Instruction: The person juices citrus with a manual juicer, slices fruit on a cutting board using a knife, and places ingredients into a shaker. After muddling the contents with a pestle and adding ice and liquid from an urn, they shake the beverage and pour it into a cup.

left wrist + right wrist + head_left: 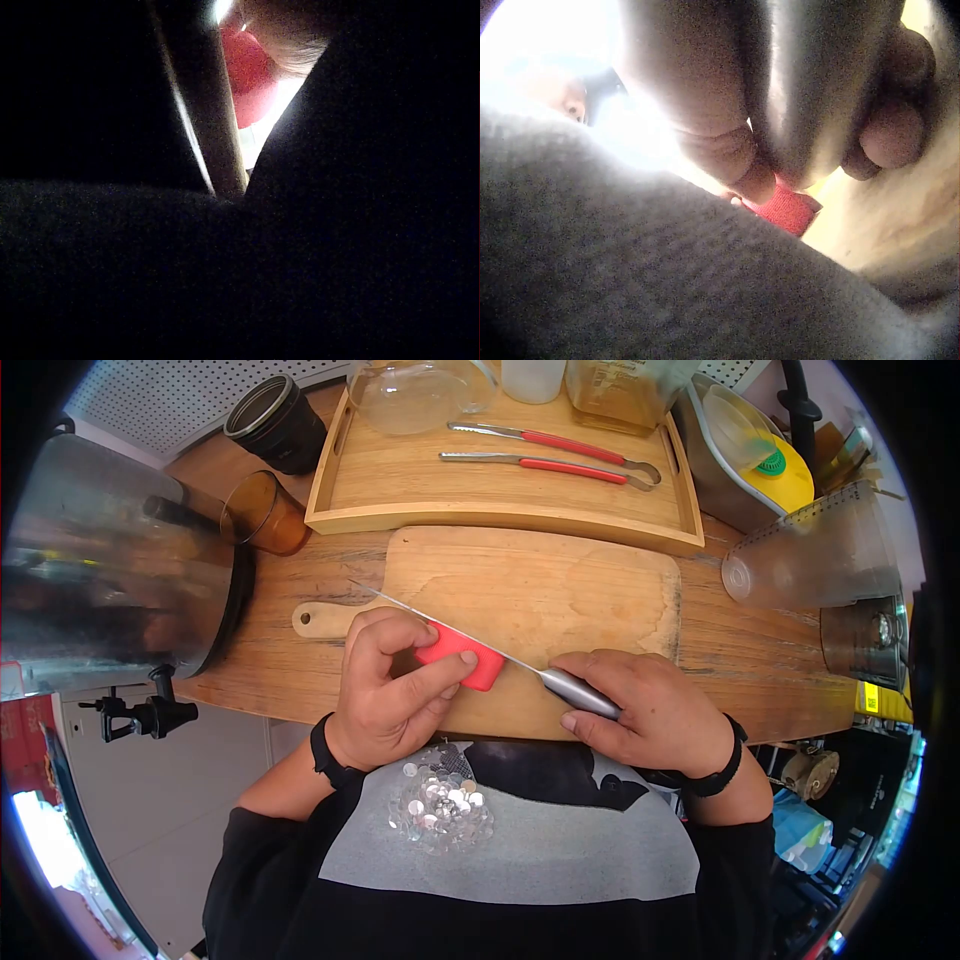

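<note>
In the head view a knife [582, 694] with a metal handle is gripped by the right hand [655, 712], thumb on the near side and fingers on the far side. Its thin blade points to the far left, along the far edge of a red block [482, 668]. The left hand [392, 685] holds that block between thumb and fingers, over the near part of a wooden cutting board [560, 582]. Red also shows in the left wrist view, a rounded piece [251, 79] beside skin. In the right wrist view the fingers [892, 139] lie around the handle [810, 90].
Beyond the board stands a wooden tray [500, 520] with red-handled tongs [575, 445] and glass vessels. An amber glass [265, 515], a black cup [275, 425] and a large metal container [110, 560] stand left. Clear cups [820, 550] are at the right.
</note>
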The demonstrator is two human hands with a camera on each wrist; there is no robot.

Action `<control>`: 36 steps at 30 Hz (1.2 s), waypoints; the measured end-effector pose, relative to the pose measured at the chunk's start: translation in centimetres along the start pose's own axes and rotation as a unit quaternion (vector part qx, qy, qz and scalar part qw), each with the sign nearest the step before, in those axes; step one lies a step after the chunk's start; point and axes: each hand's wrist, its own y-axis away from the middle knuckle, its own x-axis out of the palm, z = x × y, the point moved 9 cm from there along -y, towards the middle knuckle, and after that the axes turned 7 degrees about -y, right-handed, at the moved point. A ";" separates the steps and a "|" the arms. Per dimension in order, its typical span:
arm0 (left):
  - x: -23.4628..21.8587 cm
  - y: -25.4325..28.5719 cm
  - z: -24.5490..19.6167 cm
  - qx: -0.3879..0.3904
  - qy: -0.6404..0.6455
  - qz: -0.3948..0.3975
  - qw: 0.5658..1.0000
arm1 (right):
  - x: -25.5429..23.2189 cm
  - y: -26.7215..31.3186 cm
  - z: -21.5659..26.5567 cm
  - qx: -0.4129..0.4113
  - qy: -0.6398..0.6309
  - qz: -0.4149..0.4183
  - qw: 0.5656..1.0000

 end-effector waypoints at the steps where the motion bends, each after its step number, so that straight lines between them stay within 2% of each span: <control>1: 0.0 0.0 0.0 -0.002 -0.001 0.003 1.000 | 0.0 0.0 0.0 -0.001 -0.001 -0.001 1.000; 7: -0.1 -0.1 0.3 -0.034 0.005 -0.004 0.999 | -0.3 0.3 0.0 -0.008 -0.005 -0.006 1.000; 20: 0.0 -0.1 0.5 -0.033 0.013 -0.005 0.999 | 0.0 0.1 -0.4 0.019 0.006 0.014 1.000; 36: -0.1 -0.3 0.4 -0.030 0.016 -0.006 0.999 | -0.4 0.4 0.2 -0.007 0.000 0.000 1.000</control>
